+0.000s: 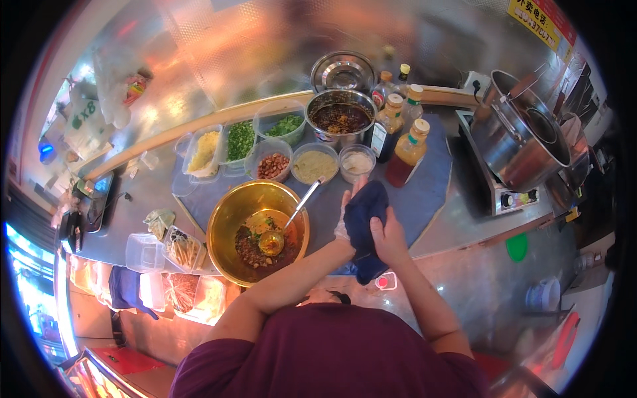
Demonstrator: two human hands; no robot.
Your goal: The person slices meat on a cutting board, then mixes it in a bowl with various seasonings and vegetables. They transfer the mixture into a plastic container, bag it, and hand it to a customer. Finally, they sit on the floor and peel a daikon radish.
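Observation:
A dark blue cloth [366, 224] hangs between my two hands in front of the counter. My right hand [390, 236] grips its right side, thumb lying over the front. Behind the cloth, my left hand [342, 226] has its fingers stretched upward and seems to wear a thin clear glove; most of the palm is hidden. Left of my hands stands a golden metal bowl [219, 226] of reddish oil with chopped bits and herbs. A ladle [303, 201] rests in it, its handle leaning on the rim.
Behind the bowl are tubs of peanuts [272, 165], pale powder [315, 164] and chopped greens [240, 141]. A steel pot [341, 117] holds dark sauce, beside several sauce bottles [408, 151]. At right, a tall steel pot [522, 134] sits on a cooker [515, 196]. Mushrooms [183, 246] lie at left.

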